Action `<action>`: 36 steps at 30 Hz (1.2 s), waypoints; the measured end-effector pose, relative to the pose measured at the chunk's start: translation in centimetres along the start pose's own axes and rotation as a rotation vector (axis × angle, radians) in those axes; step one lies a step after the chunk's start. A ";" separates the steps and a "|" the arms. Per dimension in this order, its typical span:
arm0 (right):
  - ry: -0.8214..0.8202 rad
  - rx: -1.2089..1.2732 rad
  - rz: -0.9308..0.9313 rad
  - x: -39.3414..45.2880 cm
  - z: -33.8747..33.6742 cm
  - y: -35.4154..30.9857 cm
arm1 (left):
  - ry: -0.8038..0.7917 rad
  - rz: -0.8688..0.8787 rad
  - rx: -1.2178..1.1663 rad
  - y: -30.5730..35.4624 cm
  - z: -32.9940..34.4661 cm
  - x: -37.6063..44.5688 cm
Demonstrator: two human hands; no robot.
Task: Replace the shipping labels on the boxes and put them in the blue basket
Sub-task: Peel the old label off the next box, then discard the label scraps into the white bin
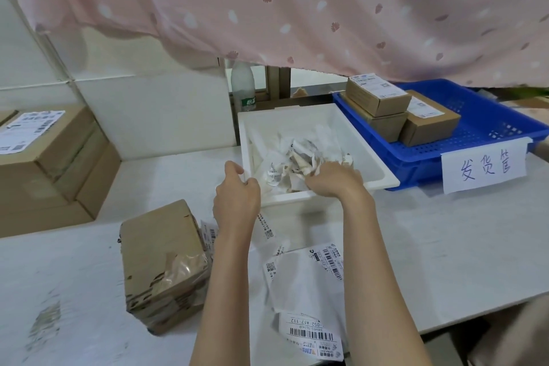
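A brown box [163,261] with torn label residue on its face lies on the white table, left of my arms. Loose shipping labels [309,279] lie under and between my forearms, with another label [310,339] nearer me. My left hand [237,196] curls over the front-left rim of the white bin [377,169]. Inside the bin, my right hand [335,181] grips crumpled label scraps [300,163]. The blue basket [490,134] stands at the right with three labelled boxes [383,101] in it.
A stack of larger cartons [44,163] with a label on top sits at the far left. A white bottle [244,86] stands behind the bin. A paper sign [484,169] hangs on the basket's front. A pink curtain [297,3] hangs low over the back.
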State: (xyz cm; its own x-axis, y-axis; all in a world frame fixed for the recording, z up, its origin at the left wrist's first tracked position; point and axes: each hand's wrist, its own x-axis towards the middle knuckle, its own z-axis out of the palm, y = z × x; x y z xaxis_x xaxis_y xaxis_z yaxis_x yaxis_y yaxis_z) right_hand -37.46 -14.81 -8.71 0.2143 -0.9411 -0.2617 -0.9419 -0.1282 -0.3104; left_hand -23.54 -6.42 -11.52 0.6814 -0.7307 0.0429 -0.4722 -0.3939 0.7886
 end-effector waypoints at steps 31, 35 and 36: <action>-0.181 0.225 -0.573 -6.7 10.5 -9.8 | 0.067 0.063 -0.099 -6.6 -6.9 -0.4; -0.101 0.316 -0.565 -6.7 11.4 -9.8 | 0.009 0.034 -0.051 -6.8 -6.5 -0.9; -0.083 0.330 -0.573 -6.7 11.5 -9.8 | -0.010 0.016 -0.030 -6.9 -6.4 -1.0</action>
State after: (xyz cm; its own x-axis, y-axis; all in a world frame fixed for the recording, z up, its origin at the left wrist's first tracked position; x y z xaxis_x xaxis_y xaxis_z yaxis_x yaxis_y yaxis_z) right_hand -26.68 -3.66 -14.45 0.6889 -0.7239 -0.0375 -0.5474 -0.4856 -0.6815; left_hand -17.40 0.64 -13.07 0.6686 -0.7419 0.0496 -0.4655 -0.3656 0.8060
